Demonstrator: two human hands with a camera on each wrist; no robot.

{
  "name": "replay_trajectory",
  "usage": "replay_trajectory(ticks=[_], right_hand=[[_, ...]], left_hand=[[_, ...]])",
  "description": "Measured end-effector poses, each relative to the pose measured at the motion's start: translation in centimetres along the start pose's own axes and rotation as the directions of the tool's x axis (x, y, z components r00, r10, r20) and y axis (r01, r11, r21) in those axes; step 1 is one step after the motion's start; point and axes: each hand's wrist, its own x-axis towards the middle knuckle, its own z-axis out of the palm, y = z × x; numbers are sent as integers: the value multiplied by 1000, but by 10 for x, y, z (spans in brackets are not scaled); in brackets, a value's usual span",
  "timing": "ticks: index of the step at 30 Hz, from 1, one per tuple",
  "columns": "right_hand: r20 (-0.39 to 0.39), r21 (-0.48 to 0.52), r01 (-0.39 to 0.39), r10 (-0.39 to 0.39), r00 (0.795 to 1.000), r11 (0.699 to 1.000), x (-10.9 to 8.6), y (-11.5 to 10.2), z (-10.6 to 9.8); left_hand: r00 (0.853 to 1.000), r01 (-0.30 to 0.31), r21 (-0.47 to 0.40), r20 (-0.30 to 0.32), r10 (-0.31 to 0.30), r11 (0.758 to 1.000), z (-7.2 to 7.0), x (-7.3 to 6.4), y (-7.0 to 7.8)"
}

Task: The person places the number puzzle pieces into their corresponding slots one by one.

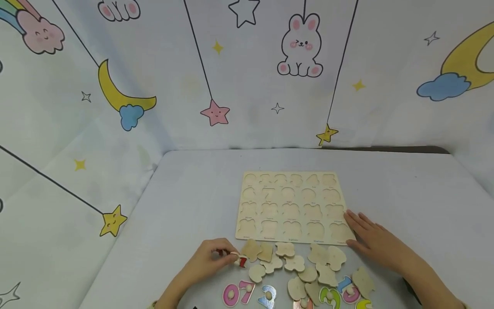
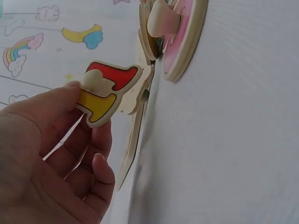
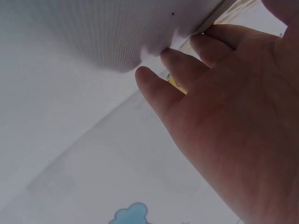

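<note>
Puzzle board (image 1: 291, 209) (right hand (image 1: 376, 242) at right edge)

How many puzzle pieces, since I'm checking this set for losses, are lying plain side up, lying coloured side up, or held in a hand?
Plain-side-up pieces: 13
Coloured-side-up pieces: 7
Red-and-yellow piece, pinched by the left hand: 1
Total: 21, as far as the overlaps and cut-off lower edge allow counting.
</note>
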Motion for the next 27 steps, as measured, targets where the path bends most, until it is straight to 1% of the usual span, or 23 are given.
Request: replay_trajectory(ticks=[1,2,3,5,8,11,12,14,17,18,19,21,24,26,27], right_hand=[[-2,0,2,-2,1000,1000,0,0,0],[-5,1,4,-4,1000,1000,0,0,0],[-6,-1,5,-5,1000,1000,0,0,1],[-5,-1,3,-3,1000,1000,0,0,1],[-4,-3,-1,1,1000,1000,1,0,1],[2,1,-7,7,1000,1000,1,0,1],[2,3,-8,8,1000,1000,1,-1,1],[2,7,-8,8,1000,1000,1,-1,1],[-4,16,-1,1,1000,1000,2,-2,1],[-6,20,2,-1,1000,1000,2,-2,1],[-7,22,4,-4,1000,1000,2,-2,1],[-8,22,9,-8,1000,1000,2,-2,1],[-9,12,12,-11,1000,1000,1,-2,2],[-9,7,12,-12,1000,1000,1,-1,2],[-9,8,10,-10,1000,1000,1,0,2]], left_hand=[[998,55,-13,-5,-55,998,0,-1,-4],[994,110,-28,-10,-110,994,1,-2,-8],[987,161,-52,-12,-162,986,1,-3,-12],[970,237,-94,-22,-240,967,0,-2,-14],[941,323,-160,-50,-334,933,-2,-1,-14],[917,373,-191,-75,-392,908,-5,2,-13],[913,380,-196,-76,-401,904,-6,3,-13],[911,383,-206,-77,-405,901,-10,9,-13],[918,368,-205,-79,-390,907,-17,24,-12],[921,359,-208,-80,-381,910,-20,30,-11],[921,355,-215,-85,-380,910,-23,38,-11],[925,339,-218,-102,-367,915,-28,54,-4],[924,318,-223,-143,-353,922,-31,77,1],[927,290,-212,-180,-329,933,-30,90,0],[926,284,-205,-195,-324,936,-28,95,-6]])
